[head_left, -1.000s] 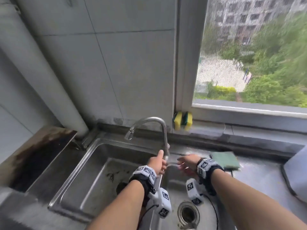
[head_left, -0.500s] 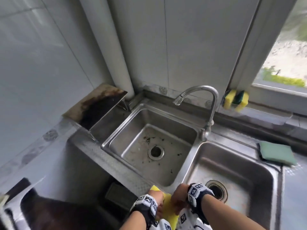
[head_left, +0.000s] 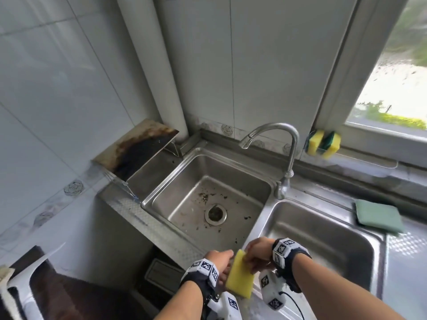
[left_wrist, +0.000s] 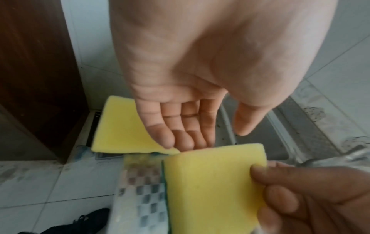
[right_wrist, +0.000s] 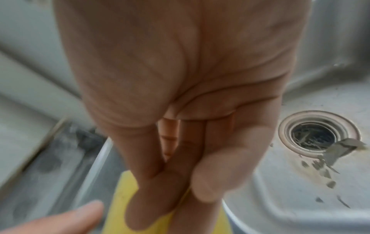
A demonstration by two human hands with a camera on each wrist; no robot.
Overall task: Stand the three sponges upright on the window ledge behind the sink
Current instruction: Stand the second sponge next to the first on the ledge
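A yellow sponge (head_left: 240,277) with a green scouring layer hangs over the sink's front rim. My right hand (head_left: 254,254) pinches its top edge between thumb and fingers (right_wrist: 140,197). My left hand (head_left: 219,262) is beside it with straight fingers (left_wrist: 180,136) whose tips sit at the sponge's edge. In the left wrist view the held sponge (left_wrist: 216,182) is at lower right. A second yellow slab (left_wrist: 118,126) shows behind my left fingers; whether it is another sponge I cannot tell. Two yellow-green sponges (head_left: 323,144) stand upright together at the left end of the window ledge (head_left: 369,158).
A curved tap (head_left: 288,158) rises between the left basin (head_left: 184,181) and the right basin (head_left: 323,239). A flat green pad (head_left: 379,215) lies on the counter at right. A stained board (head_left: 136,151) leans at the left corner, beside a white pipe (head_left: 161,65).
My hands pulled back from the tap's base to the sink's front rim. My right hand now holds a yellow sponge, raised slightly over the last half second. The view swung left and down.
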